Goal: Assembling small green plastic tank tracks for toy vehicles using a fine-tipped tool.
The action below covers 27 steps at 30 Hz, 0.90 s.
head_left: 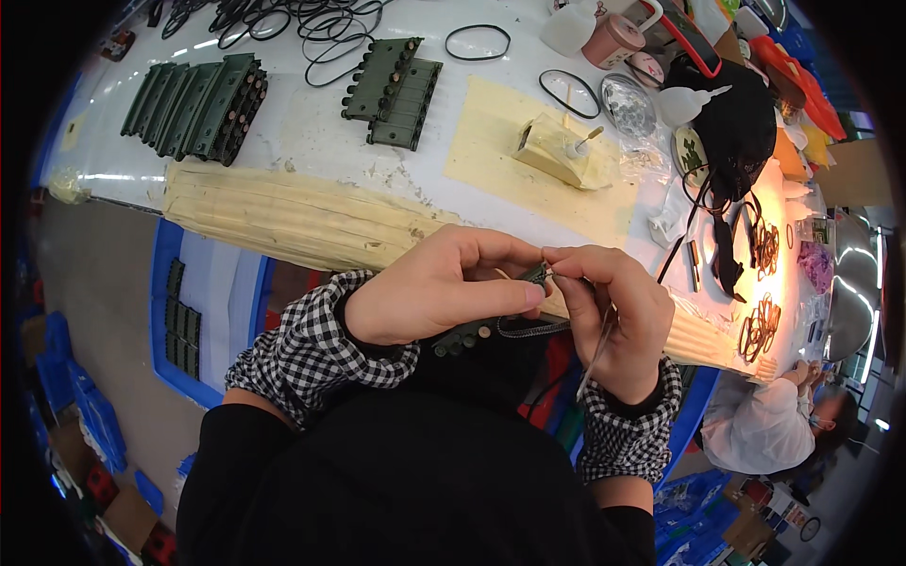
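Note:
My left hand (429,291) and my right hand (618,316) meet over the near table edge, fingertips almost touching. Pinched in the left fingers is a small dark green part (538,274), mostly covered by the thumb. The right thumb and forefinger close at its tip; whether they grip it or something tiny is hidden. A thin, pale, pointed tool (598,351) lies across the right palm, held by the other fingers. Below the hands, more green moulded parts (462,338) with round brownish ends show against my dark clothing.
Green moulded parts stand in a row (198,106) and a smaller pair (394,92) on the white table. A yellow block with a stick (566,151) sits on yellow paper (481,123). Black cord loops (330,38) lie behind. Left below is a blue tray (165,311). Another person (769,424) sits right.

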{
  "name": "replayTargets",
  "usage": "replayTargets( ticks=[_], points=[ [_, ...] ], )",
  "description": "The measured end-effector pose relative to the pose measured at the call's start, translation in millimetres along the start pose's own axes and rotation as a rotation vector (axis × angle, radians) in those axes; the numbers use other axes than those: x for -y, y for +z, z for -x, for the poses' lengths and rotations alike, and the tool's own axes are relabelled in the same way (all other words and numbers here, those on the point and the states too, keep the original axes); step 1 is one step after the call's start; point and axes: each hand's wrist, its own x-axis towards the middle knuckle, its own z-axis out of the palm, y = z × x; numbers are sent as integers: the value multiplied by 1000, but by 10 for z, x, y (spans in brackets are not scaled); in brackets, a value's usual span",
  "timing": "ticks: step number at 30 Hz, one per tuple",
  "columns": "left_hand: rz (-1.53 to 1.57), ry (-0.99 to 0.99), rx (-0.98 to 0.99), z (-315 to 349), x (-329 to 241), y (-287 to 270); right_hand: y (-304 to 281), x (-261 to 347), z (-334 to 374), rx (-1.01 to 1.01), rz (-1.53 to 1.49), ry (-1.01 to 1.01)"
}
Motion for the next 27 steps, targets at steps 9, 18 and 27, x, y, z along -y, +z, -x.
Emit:
replayTargets(
  ticks=[9,18,27],
  points=[
    [23,-10,4,-12,25,-7,79,-31,68,-54,60,-139],
    [-193,-91,65,8,-62,-15,-102,-52,-11,98,110,-227],
    [-109,-50,65,-30,1,2,-11,-91,36,12,119,-247]
  ],
)
